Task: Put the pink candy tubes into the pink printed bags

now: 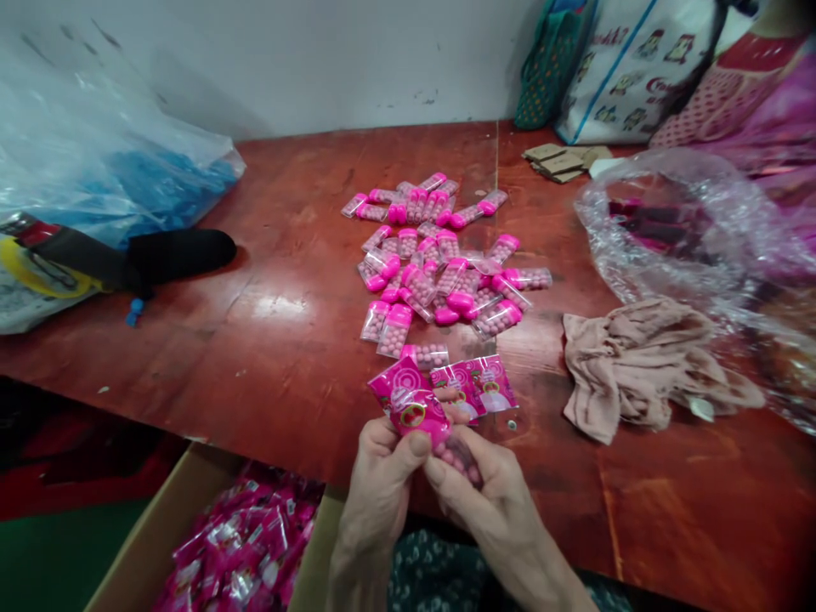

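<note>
Close to the table's front edge, my left hand point(388, 463) pinches a pink printed packet point(408, 399) between thumb and fingers. My right hand point(481, 480) grips a small clear box of pink beads point(457, 459), which sits at the packet's lower end. Whether the box is partly inside the packet I cannot tell. Just beyond the fingers lie flat pink packets point(490, 384) on the table. Farther back, a loose pile of clear bead boxes with bright pink caps point(439, 285) spreads over the wood.
A cardboard box point(159, 518) of pink packets stands below the front edge at left. On the reddish table point(286, 365) are a crumpled beige cloth point(643, 365), a clear plastic bag point(676, 221), cardboard pieces point(561, 161), a black-sleeved object point(182, 255) and a bag with blue contents point(159, 183).
</note>
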Available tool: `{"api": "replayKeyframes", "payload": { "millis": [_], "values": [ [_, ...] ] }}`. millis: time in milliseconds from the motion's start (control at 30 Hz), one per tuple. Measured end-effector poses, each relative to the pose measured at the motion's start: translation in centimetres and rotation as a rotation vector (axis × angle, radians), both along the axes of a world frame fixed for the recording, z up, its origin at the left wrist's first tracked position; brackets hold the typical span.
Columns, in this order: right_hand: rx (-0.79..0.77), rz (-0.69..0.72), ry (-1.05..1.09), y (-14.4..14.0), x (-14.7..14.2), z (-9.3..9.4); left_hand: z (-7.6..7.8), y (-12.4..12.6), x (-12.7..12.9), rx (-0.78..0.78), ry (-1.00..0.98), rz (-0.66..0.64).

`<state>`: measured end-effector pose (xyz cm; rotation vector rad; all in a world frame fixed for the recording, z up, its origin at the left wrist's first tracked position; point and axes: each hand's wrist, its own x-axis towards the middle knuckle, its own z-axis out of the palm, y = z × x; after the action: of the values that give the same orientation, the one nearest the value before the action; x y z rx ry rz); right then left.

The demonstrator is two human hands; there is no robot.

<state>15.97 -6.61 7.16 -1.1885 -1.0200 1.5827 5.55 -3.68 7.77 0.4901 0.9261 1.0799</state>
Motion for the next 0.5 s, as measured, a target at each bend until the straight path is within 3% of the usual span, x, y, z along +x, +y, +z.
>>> {"api": "replayKeyframes", "payload": {
  "millis": [100,267,367,500],
  "values": [
    [-0.028,0.027,0.084,0.3,0.1,0.4,0.1,0.0,-0.1,0.032,0.030,-0.004],
    [0.037,-0.044,-0.011,0.5,-0.7,0.0,-0.5,0.2,0.4,-0.104,-0.003,0.215],
    [0.011,-0.047,-0.146,0.2,-1.4,-0.5,-0.9,0.4,0.8,-0.163,-0.004,0.235],
    [0.091,-0.169,-0.303,-0.6,-2.3,-1.0,-0.8,0.2,1.4,-0.237,-0.012,0.204]
  ]
}}
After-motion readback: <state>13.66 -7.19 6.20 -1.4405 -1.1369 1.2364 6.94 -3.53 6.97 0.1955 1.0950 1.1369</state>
